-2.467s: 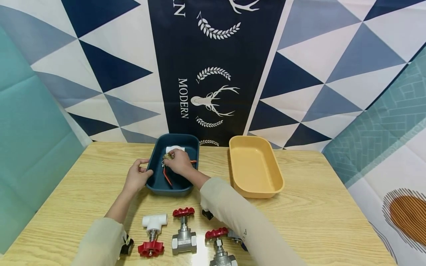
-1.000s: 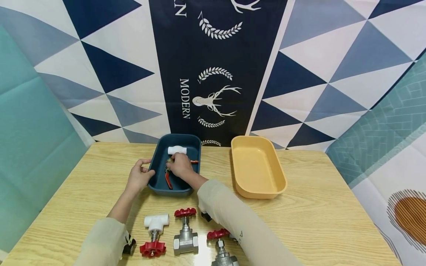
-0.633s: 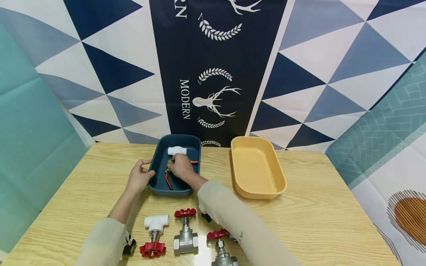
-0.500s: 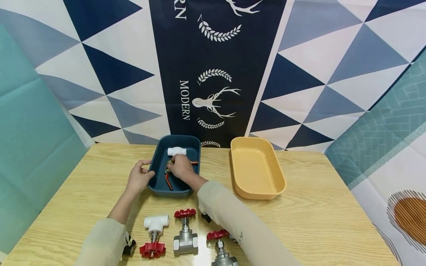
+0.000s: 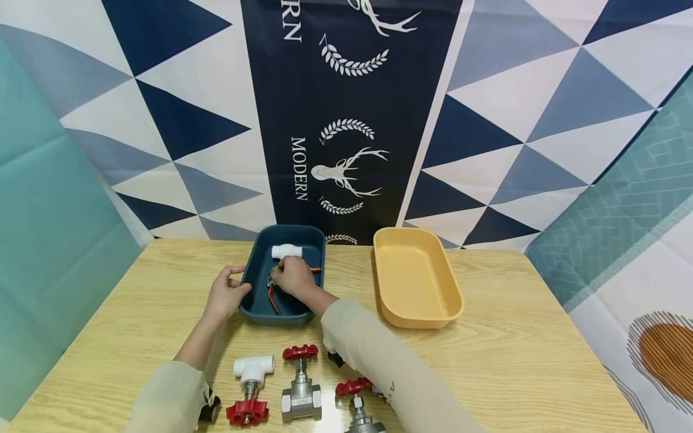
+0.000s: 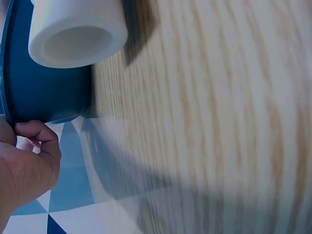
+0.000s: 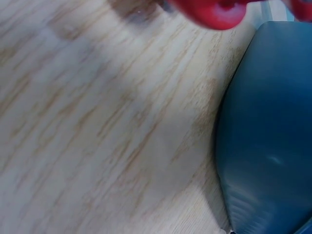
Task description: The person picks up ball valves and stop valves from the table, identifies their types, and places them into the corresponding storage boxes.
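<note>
My left hand [image 5: 223, 296] pinches the left rim of a dark blue bin [image 5: 281, 321]; in the left wrist view, thumb and fingers close on the bin's edge. Inside the bin, my right hand [image 5: 295, 278] grips a small brass ball valve [image 5: 273, 273], its red lever [image 5: 274, 300] pointing toward me. The fingers hide most of the valve body. A white pipe fitting [image 5: 286, 251] lies at the bin's far end. Another orange-red lever [image 5: 315, 270] shows at the right wall, its body behind the hand. The right wrist view shows the bin's outer wall [image 7: 268, 131], not the hand.
A yellow bin [image 5: 417, 276] stands right of the blue one. Nearer me lie a white tee valve with red handwheel [image 5: 247, 412], a metal gate valve [image 5: 301, 397] and another metal valve [image 5: 361, 415], partly cut off. A patterned cloth [image 5: 211, 120] hangs behind the table.
Since the earliest frame, my right hand has drawn slightly toward me inside the bin, uncovering more of the white fitting; the red lever has swung slightly. My left hand keeps holding the rim.
</note>
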{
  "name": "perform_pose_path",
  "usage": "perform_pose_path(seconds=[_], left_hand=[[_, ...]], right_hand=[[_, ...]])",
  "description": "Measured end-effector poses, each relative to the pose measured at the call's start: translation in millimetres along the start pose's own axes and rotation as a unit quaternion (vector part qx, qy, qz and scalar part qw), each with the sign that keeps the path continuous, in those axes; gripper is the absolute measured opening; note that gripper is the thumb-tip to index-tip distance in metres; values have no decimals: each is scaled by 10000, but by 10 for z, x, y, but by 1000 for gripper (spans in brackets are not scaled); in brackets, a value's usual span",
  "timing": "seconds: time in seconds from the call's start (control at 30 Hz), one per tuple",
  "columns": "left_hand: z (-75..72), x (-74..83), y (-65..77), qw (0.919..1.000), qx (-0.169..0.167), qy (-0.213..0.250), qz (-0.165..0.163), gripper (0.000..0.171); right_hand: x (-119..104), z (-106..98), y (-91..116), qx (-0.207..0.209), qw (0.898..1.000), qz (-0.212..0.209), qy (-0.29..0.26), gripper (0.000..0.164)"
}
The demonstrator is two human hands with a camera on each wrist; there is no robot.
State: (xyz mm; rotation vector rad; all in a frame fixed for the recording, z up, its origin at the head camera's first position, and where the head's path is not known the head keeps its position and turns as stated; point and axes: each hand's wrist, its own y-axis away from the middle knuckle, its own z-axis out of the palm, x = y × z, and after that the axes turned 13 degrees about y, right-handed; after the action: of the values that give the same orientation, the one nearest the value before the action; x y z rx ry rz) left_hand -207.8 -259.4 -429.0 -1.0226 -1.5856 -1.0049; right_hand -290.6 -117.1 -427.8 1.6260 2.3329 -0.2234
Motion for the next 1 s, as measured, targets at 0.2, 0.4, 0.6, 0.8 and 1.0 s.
perform_pose_path(seconds=[0.2, 0.4, 0.6, 0.8, 1.0], left_hand=[[3, -13, -3, 10000, -15, -22, -23, 44], [0, -9, -3, 10000, -27, -10, -4, 44], [-6, 1, 10, 10000, -26, -35, -25, 44], [-2, 9, 25, 10000, -33, -54, -15, 44], [-4, 21, 36, 10000, -26, -75, -24, 44]], right_hand=[[3, 5, 5, -4, 9999, 20, 117, 30], [10, -17, 18, -27, 10000, 47, 81, 30], [21, -28, 37, -23, 10000, 78, 40, 31], [32, -36, 56, -6, 10000, 71, 16, 30], [23, -55, 65, -32, 10000, 80, 0, 30]])
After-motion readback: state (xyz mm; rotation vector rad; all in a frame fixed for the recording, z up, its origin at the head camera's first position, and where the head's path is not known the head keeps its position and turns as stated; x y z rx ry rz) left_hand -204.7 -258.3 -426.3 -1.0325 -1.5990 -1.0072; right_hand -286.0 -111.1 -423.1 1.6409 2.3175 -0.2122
